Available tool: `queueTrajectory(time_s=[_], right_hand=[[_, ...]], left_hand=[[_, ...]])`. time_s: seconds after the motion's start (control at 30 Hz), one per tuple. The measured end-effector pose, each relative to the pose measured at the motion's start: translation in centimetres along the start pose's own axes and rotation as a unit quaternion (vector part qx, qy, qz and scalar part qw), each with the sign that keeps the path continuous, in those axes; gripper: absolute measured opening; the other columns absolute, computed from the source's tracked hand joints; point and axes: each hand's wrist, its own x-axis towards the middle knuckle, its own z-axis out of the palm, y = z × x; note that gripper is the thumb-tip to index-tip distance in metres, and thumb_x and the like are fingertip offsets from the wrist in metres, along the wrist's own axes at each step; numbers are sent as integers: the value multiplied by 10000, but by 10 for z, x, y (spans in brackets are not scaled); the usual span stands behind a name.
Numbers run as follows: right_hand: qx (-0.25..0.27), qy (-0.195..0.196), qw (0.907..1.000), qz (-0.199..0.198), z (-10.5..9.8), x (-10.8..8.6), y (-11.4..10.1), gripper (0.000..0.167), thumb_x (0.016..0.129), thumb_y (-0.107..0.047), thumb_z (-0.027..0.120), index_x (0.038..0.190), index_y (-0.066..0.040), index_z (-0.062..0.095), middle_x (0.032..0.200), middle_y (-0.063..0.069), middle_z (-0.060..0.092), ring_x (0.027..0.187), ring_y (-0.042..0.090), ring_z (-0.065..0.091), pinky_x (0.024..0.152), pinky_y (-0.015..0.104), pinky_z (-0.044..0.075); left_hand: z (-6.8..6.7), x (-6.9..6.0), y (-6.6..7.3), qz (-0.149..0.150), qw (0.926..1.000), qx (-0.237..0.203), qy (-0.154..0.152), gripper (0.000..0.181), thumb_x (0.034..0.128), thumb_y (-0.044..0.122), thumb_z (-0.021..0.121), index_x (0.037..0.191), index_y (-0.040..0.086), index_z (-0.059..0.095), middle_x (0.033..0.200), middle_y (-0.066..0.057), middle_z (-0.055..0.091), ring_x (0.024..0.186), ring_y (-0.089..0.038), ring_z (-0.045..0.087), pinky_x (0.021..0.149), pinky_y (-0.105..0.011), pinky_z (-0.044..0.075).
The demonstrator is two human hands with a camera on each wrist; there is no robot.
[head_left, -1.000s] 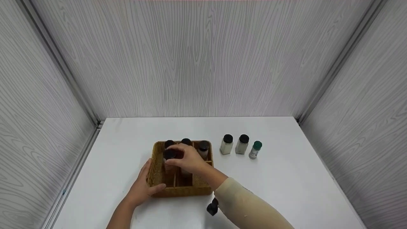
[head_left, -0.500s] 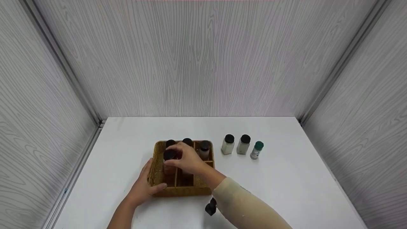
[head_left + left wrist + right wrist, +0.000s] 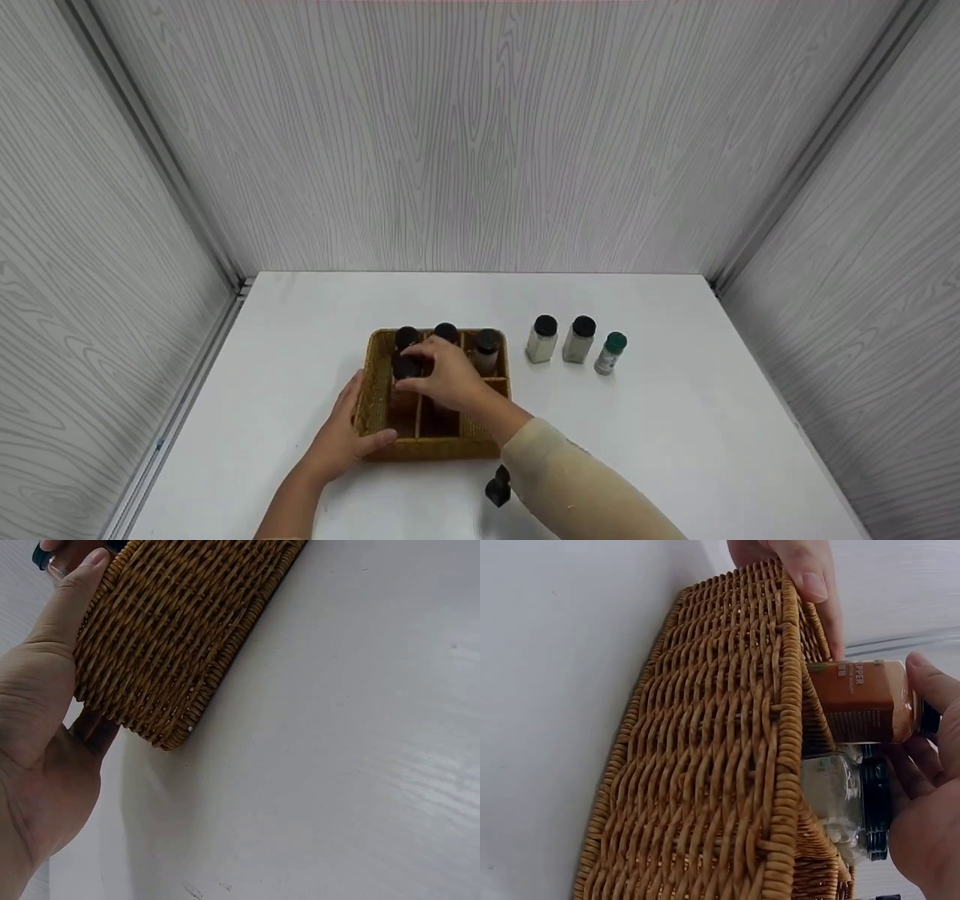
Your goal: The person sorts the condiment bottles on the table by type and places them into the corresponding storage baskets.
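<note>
A brown wicker basket with dividers [image 3: 442, 450] stands on the table and holds several black-lidded jars. My right hand [image 3: 450, 379] pinches the top of a jar of reddish-brown powder [image 3: 859, 697], which is partly down in the basket's left part. Beside it, in the right wrist view, is a clear jar with pale contents [image 3: 829, 791]. My left hand [image 3: 337, 442] grips the basket's front left corner, thumb over the rim, as the left wrist view also shows against the woven wall [image 3: 165, 637]. The lower end of the held jar is hidden behind the basket wall.
Right of the basket, two black-lidded jars with pale contents [image 3: 541, 345] [image 3: 578, 345] and a small green-lidded bottle [image 3: 608, 360] stand on the white table [image 3: 675, 450]. A small black object [image 3: 498, 487] shows beside my right sleeve. Grey wood-grain panels surround the table.
The jar in my right hand sits slightly lower in the basket than before. My left hand keeps its hold on the corner. The whole head view has shifted slightly.
</note>
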Motion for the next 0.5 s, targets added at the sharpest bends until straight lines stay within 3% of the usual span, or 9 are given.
queueTrajectory(time_s=[0.13,0.5], right_hand=[[-297,-36,9995,32,3,-2,-2,520,907,-390,898,1374,-214,753,1262,-18,691,1113,118,672,957,289,619],[-836,-217,9962,-142,6,-1,-2,529,896,-341,916,1371,-166,761,1196,-8,686,1008,67,631,880,221,599]], left_hand=[[0,0,0,-4,10000,11,-2,1309,893,534,875,1759,301,-79,1859,-95,-49,1698,-477,56,1325,-732,195],[-1,-1,1,-42,10000,9,22,1315,880,537,886,1764,277,-52,1858,-106,-36,1698,-473,58,1329,-724,193]])
